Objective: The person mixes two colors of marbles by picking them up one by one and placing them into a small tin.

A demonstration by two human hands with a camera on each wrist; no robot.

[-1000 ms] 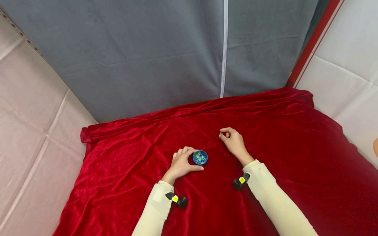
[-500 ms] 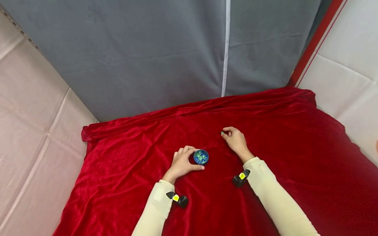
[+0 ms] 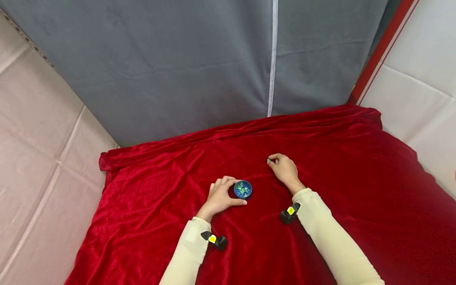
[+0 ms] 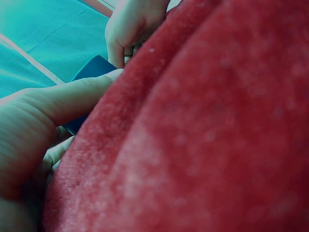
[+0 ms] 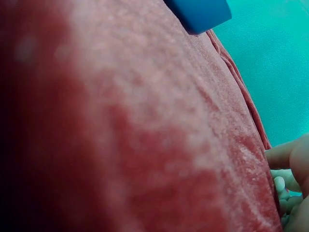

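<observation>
A small blue bowl (image 3: 251, 190) stands on the red cloth in the head view, with several shiny blue and green glass marbles (image 3: 242, 190) in it. My left hand (image 3: 219, 198) holds the bowl from the left side, thumb at the near edge and forefinger at the far edge. The bowl's blue outer wall (image 4: 98, 66) shows behind the thumb in the left wrist view. Farther back and to the right, my right hand (image 3: 285, 170) pinches a small green marble (image 3: 268, 160) between thumb and forefinger, close over the cloth. Folds of cloth hide those fingertips in the right wrist view.
Wrinkled red velvet cloth (image 3: 160, 206) covers the table. A grey curtain (image 3: 178, 79) hangs behind its far edge. Pale panels stand at the left (image 3: 42, 158) and right (image 3: 424, 79). Each sleeve carries a black wrist camera.
My right hand stays almost in place with the green marble at its fingertips. The left hand keeps its hold on the bowl. The head view has shifted slightly.
</observation>
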